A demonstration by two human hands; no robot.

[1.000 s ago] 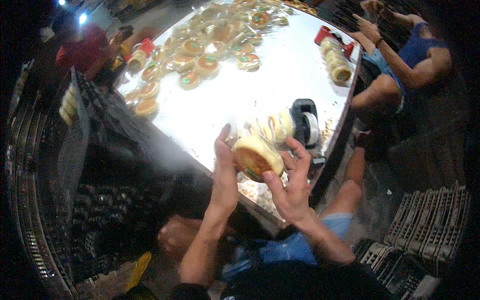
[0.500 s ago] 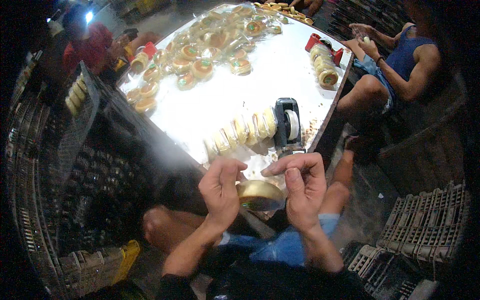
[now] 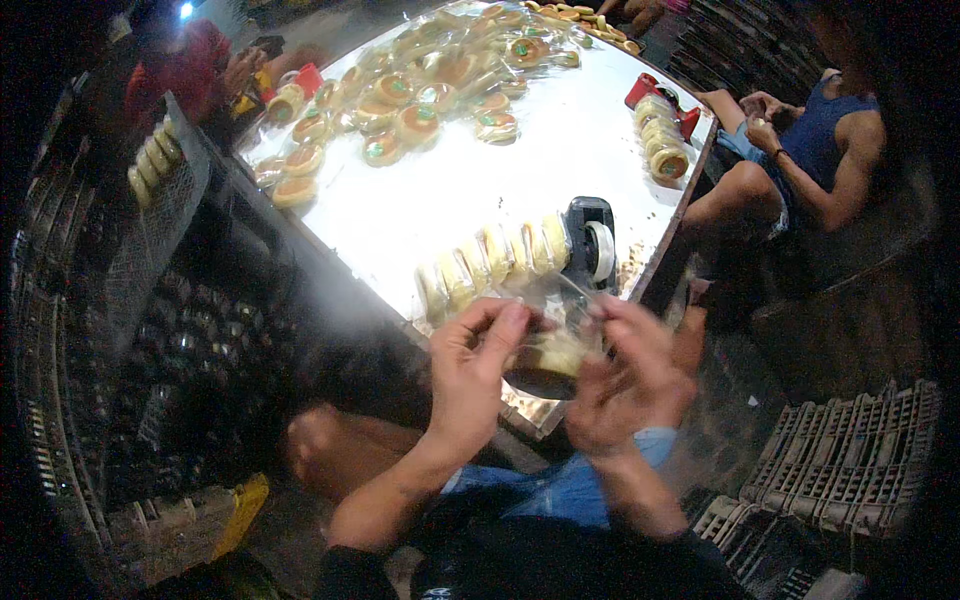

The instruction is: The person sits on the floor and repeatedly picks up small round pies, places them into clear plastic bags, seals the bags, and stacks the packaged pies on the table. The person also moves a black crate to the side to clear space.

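Close in front of me at the table's near corner is a round bun (image 3: 548,362) in clear plastic wrap, tilted between my hands. Thumb and forefinger of my left hand (image 3: 470,350) pinch the clear wrap at its upper left. My right hand (image 3: 630,375) is at the bun's right side, fingers bent and smeared by motion; a thin clear strip or film edge runs up from them. Just beyond, a row of wrapped buns (image 3: 490,258) stands on edge, leaning against a black tape dispenser (image 3: 590,240) with a white roll.
A heap of wrapped buns (image 3: 420,110) covers the far left of the white table (image 3: 390,220). At the right edge, more buns (image 3: 660,140) lie by a red tape dispenser (image 3: 645,88). Co-workers sit left and right. Slatted crates (image 3: 840,450) stand lower right.
The bun has shifted right and tilted. My left hand has moved right and up, now pinching the wrap. My right hand has turned and moved slightly right. The view has shifted a little.
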